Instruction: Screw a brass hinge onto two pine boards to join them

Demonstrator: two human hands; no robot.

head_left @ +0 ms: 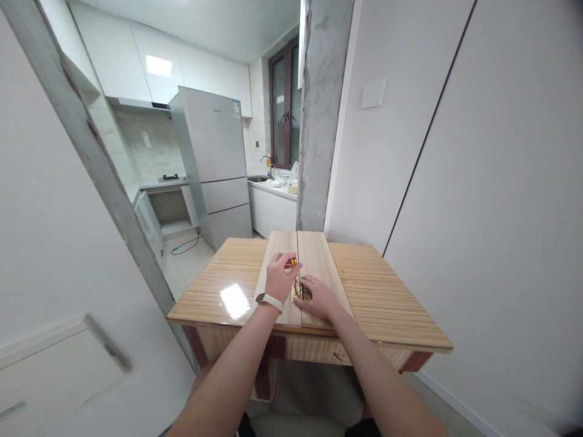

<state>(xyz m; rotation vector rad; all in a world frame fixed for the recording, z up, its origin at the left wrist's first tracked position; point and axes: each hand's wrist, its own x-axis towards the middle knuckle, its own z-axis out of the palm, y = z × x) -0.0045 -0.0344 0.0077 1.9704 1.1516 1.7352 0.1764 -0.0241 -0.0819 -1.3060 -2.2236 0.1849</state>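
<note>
Two pale wooden boards (316,255) lie side by side on the table, with a narrow seam between them. Across that seam sits a brass-coloured hinge (297,291). My right hand (319,297) holds the hinge down against the boards, its thumb and fingers on either side and covering part of the metal. My left hand (281,273), with a watch at the wrist, is closed around a small screwdriver (294,262) with a yellow and black handle, just above the far end of the hinge. The screwdriver's tip is too small to make out.
The striped wooden table (382,291) has a drawer (319,350) at its front. A white wall (478,212) rises close on the right. Beyond the table are a grey fridge (214,145) and a counter (273,189) with a sink. A cable (186,246) lies on the floor.
</note>
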